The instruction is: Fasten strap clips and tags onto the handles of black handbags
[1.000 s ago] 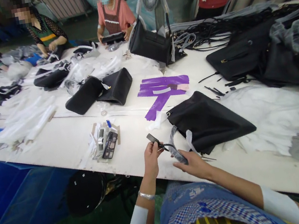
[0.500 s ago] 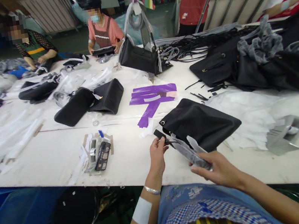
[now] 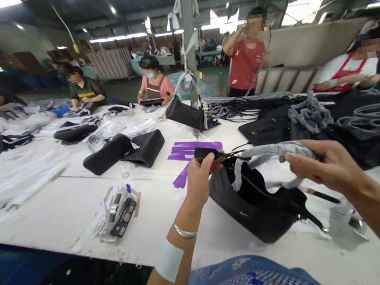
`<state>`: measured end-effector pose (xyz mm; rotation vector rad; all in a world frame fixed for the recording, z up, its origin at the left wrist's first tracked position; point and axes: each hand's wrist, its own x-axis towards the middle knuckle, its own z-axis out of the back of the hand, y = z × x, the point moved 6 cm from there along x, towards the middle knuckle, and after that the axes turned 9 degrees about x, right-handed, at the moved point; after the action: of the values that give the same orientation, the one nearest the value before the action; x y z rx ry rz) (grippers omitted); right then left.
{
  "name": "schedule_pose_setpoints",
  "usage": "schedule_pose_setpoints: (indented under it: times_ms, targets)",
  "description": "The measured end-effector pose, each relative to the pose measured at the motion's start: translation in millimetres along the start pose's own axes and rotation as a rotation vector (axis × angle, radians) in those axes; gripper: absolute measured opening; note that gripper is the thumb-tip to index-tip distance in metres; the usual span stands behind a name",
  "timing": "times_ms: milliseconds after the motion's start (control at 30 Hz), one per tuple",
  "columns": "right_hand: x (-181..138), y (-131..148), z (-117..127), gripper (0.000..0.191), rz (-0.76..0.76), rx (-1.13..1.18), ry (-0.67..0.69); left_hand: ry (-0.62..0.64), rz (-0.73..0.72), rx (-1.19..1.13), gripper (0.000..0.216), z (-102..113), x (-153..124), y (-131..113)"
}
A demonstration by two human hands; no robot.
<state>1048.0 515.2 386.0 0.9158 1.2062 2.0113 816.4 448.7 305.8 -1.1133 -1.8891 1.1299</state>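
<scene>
A black handbag (image 3: 257, 216) hangs tilted over the white table in front of me, its opening and gold zip showing. My right hand (image 3: 328, 165) is closed around the bag's handle (image 3: 267, 150), which is wrapped in clear plastic. Between the thumb and fingers of my left hand (image 3: 199, 177) is a flat black tag (image 3: 206, 153), with thin black cord running from it toward the handle. Straps with metal clasps (image 3: 312, 221) dangle from the bag's right end. Whether the bag's base touches the table cannot be made out.
A tape dispenser (image 3: 124, 216) lies left of my hands. Purple tape strips (image 3: 191, 148) are stuck to the table (image 3: 171, 204). Two black bags (image 3: 143, 149) lie beyond, and a pile of black bags (image 3: 366, 132) fills the right. Several people work across the table.
The handbag has come up and turned, its opening now facing up. My right hand has moved up and right with the wrapped handle. The head view has tilted up.
</scene>
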Motion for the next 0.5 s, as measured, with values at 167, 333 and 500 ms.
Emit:
schedule_pose_setpoints:
  times_ms: [167,333,500]
  targets:
    - [9.8,-11.1,7.6,0.031,-0.04,0.255,0.143,0.014,-0.164,0.055,0.031,-20.3,-3.4,-24.4]
    - [10.4,-40.1,-11.3,0.042,-0.117,0.305,0.346,-0.202,-0.5,0.596,0.039,-22.9,-27.6,-60.4]
    - [23.3,-39.0,-22.7,0.041,-0.066,0.413,0.42,0.271,-0.366,0.829,0.025,-73.0,-38.4,-33.0]
